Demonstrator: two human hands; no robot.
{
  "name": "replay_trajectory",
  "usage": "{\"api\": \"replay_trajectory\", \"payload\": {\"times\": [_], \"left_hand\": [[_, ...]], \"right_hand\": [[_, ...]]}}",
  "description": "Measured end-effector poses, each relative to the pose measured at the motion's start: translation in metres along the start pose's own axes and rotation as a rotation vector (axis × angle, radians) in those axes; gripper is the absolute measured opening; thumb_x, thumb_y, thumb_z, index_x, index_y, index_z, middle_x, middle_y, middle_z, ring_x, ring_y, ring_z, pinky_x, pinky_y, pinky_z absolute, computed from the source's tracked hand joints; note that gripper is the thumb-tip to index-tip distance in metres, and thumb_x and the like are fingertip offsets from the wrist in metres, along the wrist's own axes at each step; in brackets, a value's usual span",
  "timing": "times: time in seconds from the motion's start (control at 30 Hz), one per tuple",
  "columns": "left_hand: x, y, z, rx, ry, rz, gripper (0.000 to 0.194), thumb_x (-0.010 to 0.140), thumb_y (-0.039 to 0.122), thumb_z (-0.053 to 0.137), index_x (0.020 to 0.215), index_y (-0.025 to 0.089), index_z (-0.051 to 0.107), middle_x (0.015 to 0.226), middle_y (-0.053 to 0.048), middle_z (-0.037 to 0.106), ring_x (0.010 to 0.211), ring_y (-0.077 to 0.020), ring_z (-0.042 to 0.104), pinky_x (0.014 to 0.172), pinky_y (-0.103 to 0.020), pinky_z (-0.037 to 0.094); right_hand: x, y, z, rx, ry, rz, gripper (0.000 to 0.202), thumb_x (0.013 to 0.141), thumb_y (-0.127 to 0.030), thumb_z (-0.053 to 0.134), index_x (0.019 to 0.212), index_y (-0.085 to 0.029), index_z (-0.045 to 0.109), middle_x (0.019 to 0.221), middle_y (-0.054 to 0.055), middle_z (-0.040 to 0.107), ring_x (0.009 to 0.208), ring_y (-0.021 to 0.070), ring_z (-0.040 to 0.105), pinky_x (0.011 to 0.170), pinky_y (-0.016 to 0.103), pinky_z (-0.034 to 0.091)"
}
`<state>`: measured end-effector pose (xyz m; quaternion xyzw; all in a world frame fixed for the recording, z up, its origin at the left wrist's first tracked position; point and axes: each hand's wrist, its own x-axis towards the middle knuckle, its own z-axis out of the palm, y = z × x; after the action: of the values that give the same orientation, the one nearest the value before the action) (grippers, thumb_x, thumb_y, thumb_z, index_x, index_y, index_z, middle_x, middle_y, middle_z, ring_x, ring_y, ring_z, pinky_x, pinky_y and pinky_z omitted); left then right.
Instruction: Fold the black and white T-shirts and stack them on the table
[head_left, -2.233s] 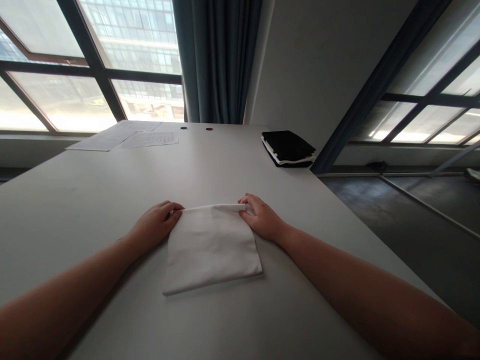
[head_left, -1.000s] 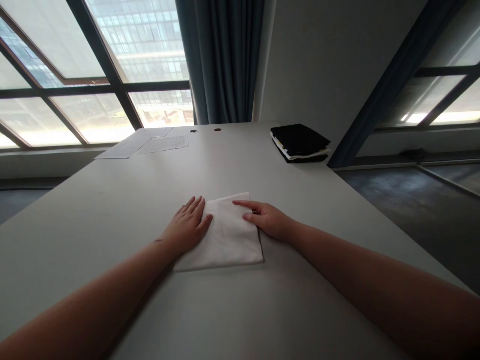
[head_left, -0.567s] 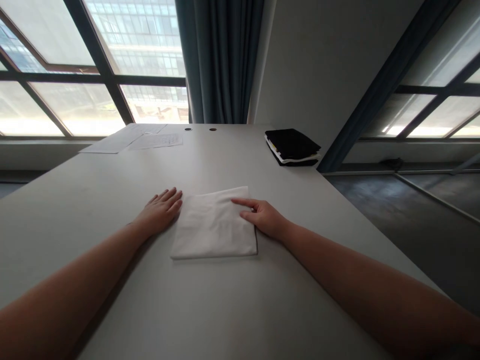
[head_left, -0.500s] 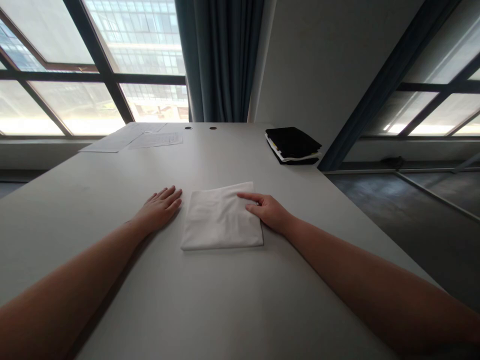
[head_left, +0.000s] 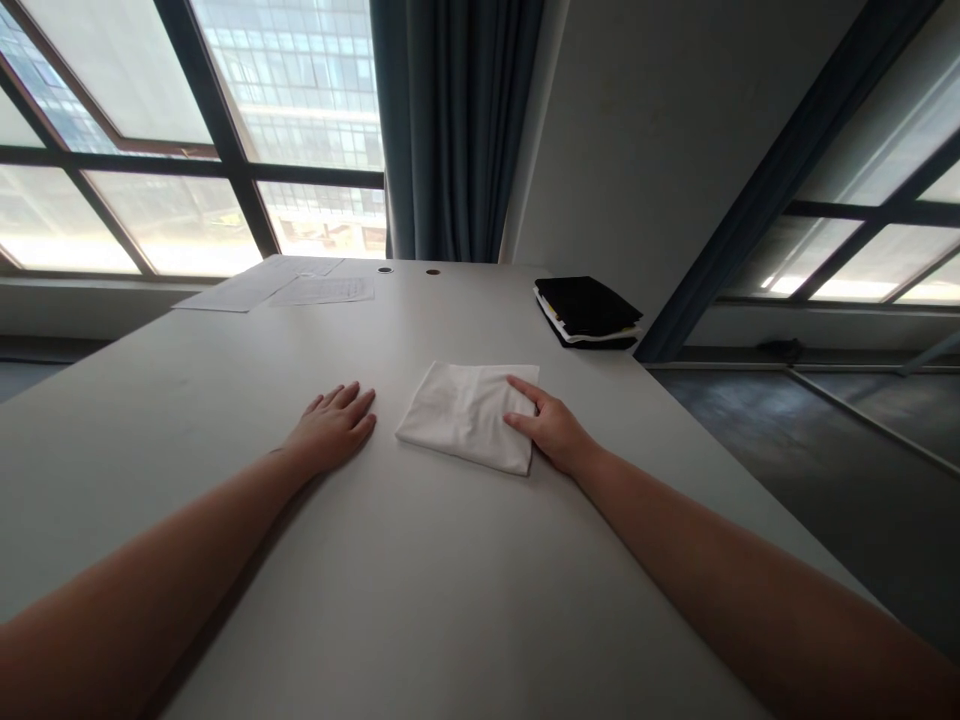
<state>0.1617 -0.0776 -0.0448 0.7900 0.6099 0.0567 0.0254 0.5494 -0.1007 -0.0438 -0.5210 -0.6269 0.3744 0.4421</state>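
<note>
A folded white cloth [head_left: 469, 410] lies on the white table in front of me, slightly creased and turned at an angle. On its right edge is my right hand [head_left: 551, 428], with thumb and index finger apart on top of the fabric. The other fingers of that hand are hidden, tucked at the cloth's edge. My left hand [head_left: 330, 428] rests flat on the tabletop to the left of the cloth, fingers stretched out, not touching it.
The white table [head_left: 360, 570] reaches towards the window. Printed paper sheets [head_left: 322, 290] lie at its far left. A black folder [head_left: 589, 308] with papers inside sits near the far right edge. Two round holes are at the back, before a dark curtain [head_left: 457, 130].
The cloth has shifted to the right and rotated, with my right hand on its edge. My left hand stays flat on the table. The view has tilted slightly.
</note>
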Motion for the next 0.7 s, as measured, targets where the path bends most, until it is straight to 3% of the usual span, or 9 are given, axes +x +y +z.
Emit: {"api": "replay_trajectory", "payload": {"times": [0.2,0.33,0.47,0.6,0.7], "left_hand": [[0.0,0.005,0.0,0.014,0.029,-0.011,0.064,0.105,0.048,0.034,0.162,0.021,0.048,0.171,-0.017,0.038,0.159,-0.0368,0.034,0.127,-0.059,0.026],[-0.001,0.01,-0.005,0.035,-0.012,-0.033,0.064,0.106,0.044,0.034,0.164,0.019,0.046,0.173,-0.016,0.035,0.16,-0.037,0.03,0.129,-0.057,0.024],[-0.002,0.013,-0.008,0.024,-0.025,-0.045,0.064,0.106,0.043,0.035,0.165,0.02,0.045,0.174,-0.015,0.034,0.161,-0.0367,0.029,0.129,-0.057,0.023],[-0.001,0.013,-0.007,0.007,-0.013,-0.052,0.062,0.106,0.042,0.038,0.164,0.021,0.047,0.173,-0.014,0.035,0.161,-0.0363,0.03,0.129,-0.057,0.023],[-0.001,0.013,-0.007,0.011,-0.011,-0.047,0.063,0.106,0.042,0.036,0.164,0.021,0.046,0.173,-0.014,0.036,0.161,-0.0364,0.03,0.129,-0.057,0.024]], "right_hand": [[-0.004,-0.02,0.002,0.237,-0.067,0.195,0.104,0.07,-0.022,0.081,0.165,-0.017,0.041,0.139,0.013,0.071,0.119,0.0263,0.071,0.108,0.042,0.055],[0.014,-0.055,-0.015,0.105,-0.089,0.276,0.101,0.068,-0.017,0.083,0.162,-0.019,0.047,0.132,0.011,0.074,0.102,0.0236,0.074,0.09,0.035,0.061],[0.062,-0.104,-0.048,-0.116,-0.157,0.278,0.082,0.077,-0.024,0.086,0.155,-0.022,0.059,0.119,0.012,0.077,0.086,0.0224,0.073,0.066,0.029,0.06],[0.124,-0.15,-0.072,-0.32,-0.196,0.195,0.061,0.074,-0.019,0.09,0.133,-0.028,0.077,0.104,0.006,0.079,0.078,0.019,0.072,0.062,0.025,0.059],[0.165,-0.176,-0.077,-0.403,-0.181,0.225,0.053,0.074,-0.019,0.091,0.126,-0.025,0.08,0.096,0.006,0.079,0.074,0.0209,0.072,0.064,0.032,0.063]]}}
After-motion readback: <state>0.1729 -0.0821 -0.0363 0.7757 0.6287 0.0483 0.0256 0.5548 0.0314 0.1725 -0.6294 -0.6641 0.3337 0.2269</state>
